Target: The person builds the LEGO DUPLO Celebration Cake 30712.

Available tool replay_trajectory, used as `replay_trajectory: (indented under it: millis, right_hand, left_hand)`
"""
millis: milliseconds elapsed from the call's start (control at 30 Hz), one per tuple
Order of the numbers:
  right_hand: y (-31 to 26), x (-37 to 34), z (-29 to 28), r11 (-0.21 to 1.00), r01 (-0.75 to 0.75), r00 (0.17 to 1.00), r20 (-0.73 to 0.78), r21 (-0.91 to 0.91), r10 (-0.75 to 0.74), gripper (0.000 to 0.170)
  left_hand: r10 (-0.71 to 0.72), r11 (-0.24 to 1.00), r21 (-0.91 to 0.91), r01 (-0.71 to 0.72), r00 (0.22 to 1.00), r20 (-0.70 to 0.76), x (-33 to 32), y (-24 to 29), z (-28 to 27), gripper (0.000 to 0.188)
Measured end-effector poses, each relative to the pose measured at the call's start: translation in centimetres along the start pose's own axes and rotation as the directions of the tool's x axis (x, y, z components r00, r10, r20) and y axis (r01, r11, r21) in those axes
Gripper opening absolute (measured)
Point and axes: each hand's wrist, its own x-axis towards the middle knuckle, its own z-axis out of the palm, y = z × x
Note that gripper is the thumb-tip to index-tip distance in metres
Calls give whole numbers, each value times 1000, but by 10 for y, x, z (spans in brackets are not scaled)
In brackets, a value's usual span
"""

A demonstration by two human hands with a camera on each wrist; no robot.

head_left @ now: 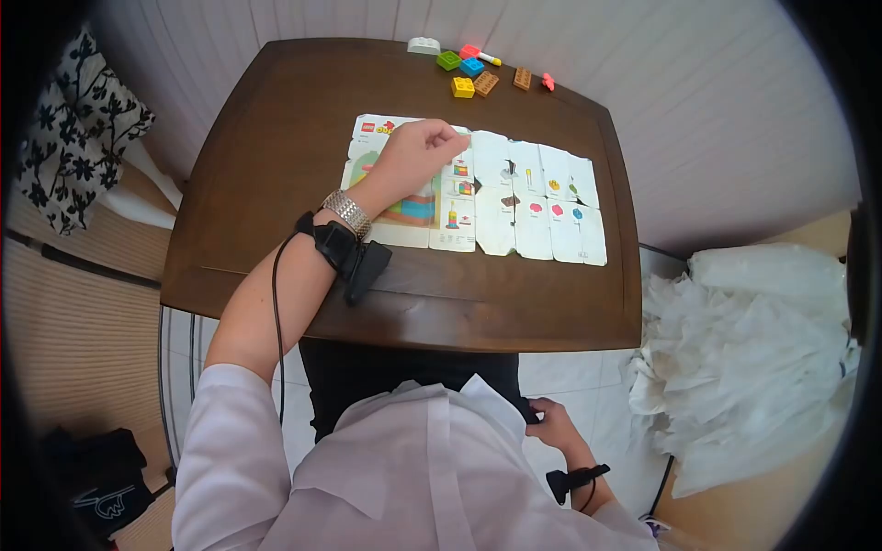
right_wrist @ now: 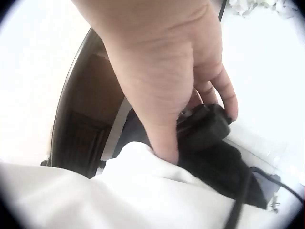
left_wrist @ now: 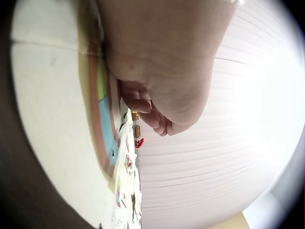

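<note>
Pale shirt point(head_left: 441, 468) fronts smooth wooden table point(head_left: 514, 303) bearing creased paper point(head_left: 496, 225)

On the counter point(head_left: 276, 119), a sheet point(head_left: 493, 186) is lying before bricks point(head_left: 472, 67); the left hand point(head_left: 421, 151) is lying over the sheet's left half; the right hand point(head_left: 552, 425) is holding a device point(right_wrist: 209, 128) before the counter.

Left hand point(head_left: 419, 151) forward, curled, right hand point(head_left: 554, 427) low, gripping
</note>
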Motion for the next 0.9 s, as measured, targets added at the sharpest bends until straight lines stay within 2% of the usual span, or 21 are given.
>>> replay_trajectory:
  millis: [67, 100, 167, 200, 267, 300, 333, 367, 500, 567, 700, 767, 800, 833, 867, 900]
  right_hand:
    - [7, 8, 7, 988, 150, 984, -95, -45, -153, 48]
    - [20, 14, 11, 987, 155, 983, -90, -47, -159, 48]
    - [43, 13, 24, 957, 183, 977, -148, 227, -152, 49]
    - [50, 12, 28, 957, 181, 978, -145, 227, -151, 49]
    - [50, 7, 38, 842, 174, 977, -199, 511, -81, 48]
    - [53, 2, 38, 842, 172, 977, -198, 511, -79, 48]
    - [54, -2, 36, 802, -36, 993, -71, 596, 97, 48]
    - [54, -4, 34, 722, -242, 963, 72, 649, 259, 48]
    - [21, -2, 21, 745, -235, 962, 43, 625, 268, 45]
    - [-15, 2, 16, 862, -63, 993, -59, 503, 107, 50]
    - [-20, 7, 14, 892, 2, 998, -54, 453, 25, 53]
    - [-20, 8, 8, 968, 38, 998, 30, 248, -47, 56]
    - [-22, 8, 3, 968, 40, 998, 27, 250, -48, 56]
    - [-44, 6, -7, 992, 48, 996, 79, -118, -39, 56]
    - [-66, 4, -19, 880, 68, 992, 124, -470, -10, 57]
    - [-82, 4, -29, 878, 69, 992, 124, -473, -11, 57]
  left_hand:
    - [29, 997, -76, -29, 1000, 0, 0, -2, 1, 22]
    - [29, 997, -72, -29, 1000, -6, 0, -3, -1, 22]
    - [18, 1000, -21, -18, 1000, -4, 0, 0, -3, 22]
    - [15, 1000, -21, -15, 1000, -6, 0, 0, -4, 22]
    - [46, 999, 0, -46, 999, 3, 2, -2, -4, 22]
    - [45, 999, -1, -45, 999, 3, 1, -3, -2, 22]
    - [40, 999, 2, -40, 999, 1, 1, -2, -1, 22]
    - [36, 999, 5, -36, 999, -1, 0, -1, -1, 22]
    - [42, 999, 3, -42, 999, -1, 1, -1, -2, 23]
    - [34, 999, 1, -34, 999, 0, 1, 0, -1, 23]
    - [18, 1000, 9, -18, 1000, 7, 0, 2, -2, 23]
    - [24, 1000, -11, -24, 1000, -5, 1, 0, -1, 24]
    - [27, 1000, -11, -27, 1000, -3, 2, 0, -1, 24]
    - [8, 1000, -15, -8, 1000, 7, 2, 0, -2, 24]
    - [-11, 1000, -20, 12, 1000, 14, 1, 0, -1, 24]
    - [-10, 1000, -21, 11, 1000, 11, 1, 0, -1, 24]
